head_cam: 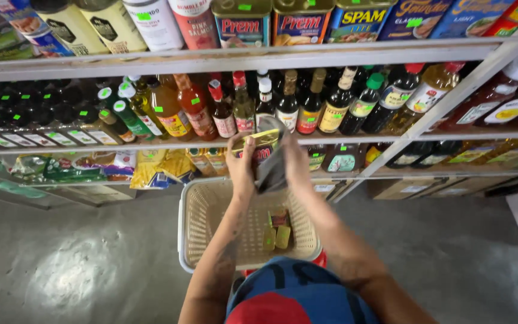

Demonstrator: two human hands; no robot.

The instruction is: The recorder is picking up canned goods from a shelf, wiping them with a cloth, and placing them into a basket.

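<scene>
Head view: both hands, left hand [240,165] and right hand [293,161], hold a gold can [261,146] above a basket [196,207].

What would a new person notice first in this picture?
At the centre, the left hand and the right hand hold a gold tin and a dark flat object together above a cream basket. Behind them, a middle shelf carries many sauce bottles.
</scene>
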